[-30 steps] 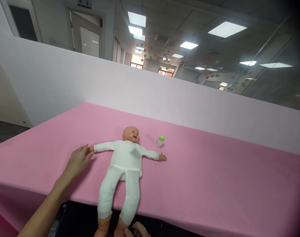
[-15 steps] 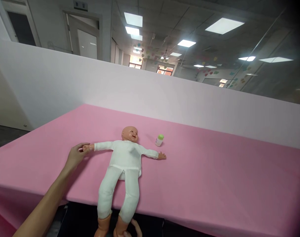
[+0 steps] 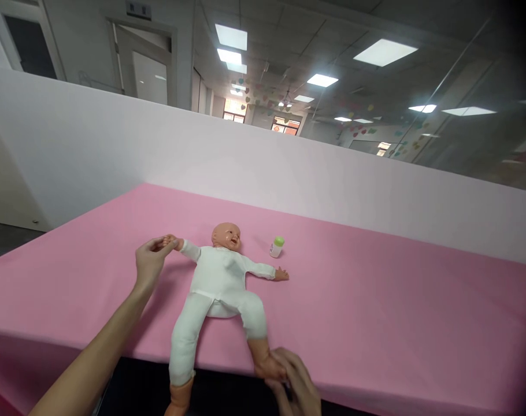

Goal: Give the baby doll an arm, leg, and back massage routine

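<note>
Baby doll (image 3: pixel 217 277), lying on its back on a pink tablecloth (image 3: pixel 376 312), head pointing away from the wearer, legs reaching the table's front edge. It has a white cloth sleeper, a moulded vinyl head (image 3: pixel 226 238) and vinyl extremities. It looks light and floppy, with a soft stuffed body and firmer, slightly slick vinyl ends, so the torso seems the surest place to take hold, while the limbs will likely bend under any lift. The left hand (image 3: pixel 152 260) pinches the doll's small outstretched hand (image 3: pixel 171 241) between thumb and fingertips. The right hand (image 3: pixel 295 375) curls, fingers together, around the lower end of the bent leg, largely hiding the foot (image 3: pixel 267 367), so the exact contact cannot be told. The other foot (image 3: pixel 178 398) is cut off by the lower frame edge. A small bottle with a green cap (image 3: pixel 277 247) stands upright beside the head; its label is too small to read.
</note>
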A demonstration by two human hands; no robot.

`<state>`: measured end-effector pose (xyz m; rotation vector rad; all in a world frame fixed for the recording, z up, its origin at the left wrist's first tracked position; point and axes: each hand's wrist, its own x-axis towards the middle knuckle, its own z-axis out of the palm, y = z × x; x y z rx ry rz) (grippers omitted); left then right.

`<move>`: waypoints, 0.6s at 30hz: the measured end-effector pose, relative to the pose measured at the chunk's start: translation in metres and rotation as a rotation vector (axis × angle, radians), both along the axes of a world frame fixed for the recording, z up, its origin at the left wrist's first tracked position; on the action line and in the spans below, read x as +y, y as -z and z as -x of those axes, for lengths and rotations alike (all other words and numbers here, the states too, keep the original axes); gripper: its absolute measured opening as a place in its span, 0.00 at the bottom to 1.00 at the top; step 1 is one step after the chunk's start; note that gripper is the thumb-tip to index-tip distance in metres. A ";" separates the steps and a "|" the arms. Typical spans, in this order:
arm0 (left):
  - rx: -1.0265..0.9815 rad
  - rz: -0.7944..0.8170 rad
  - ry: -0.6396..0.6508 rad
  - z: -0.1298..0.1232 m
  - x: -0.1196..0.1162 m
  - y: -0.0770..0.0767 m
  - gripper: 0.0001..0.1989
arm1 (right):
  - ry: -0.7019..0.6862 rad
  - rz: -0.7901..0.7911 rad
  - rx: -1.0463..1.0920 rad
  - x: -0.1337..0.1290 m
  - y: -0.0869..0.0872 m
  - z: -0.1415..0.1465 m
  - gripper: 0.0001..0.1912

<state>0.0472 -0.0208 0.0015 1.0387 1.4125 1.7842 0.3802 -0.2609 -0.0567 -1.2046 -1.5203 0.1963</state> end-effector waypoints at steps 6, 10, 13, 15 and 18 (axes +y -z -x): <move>0.294 -0.068 0.238 -0.069 0.007 -0.022 0.12 | -0.316 0.116 -0.258 0.081 -0.075 0.005 0.12; 0.510 -0.034 0.376 -0.094 0.013 -0.015 0.09 | -0.367 0.148 -0.270 0.117 -0.078 0.027 0.12; 0.478 -0.031 0.375 -0.088 0.017 -0.011 0.10 | -0.353 0.159 -0.245 0.118 -0.079 0.027 0.10; 0.395 -0.038 0.358 -0.072 0.020 -0.012 0.11 | -0.319 0.185 -0.230 0.104 -0.083 0.017 0.09; 0.282 -0.036 0.260 -0.033 0.027 -0.012 0.15 | -0.286 0.234 -0.230 0.069 -0.081 -0.007 0.09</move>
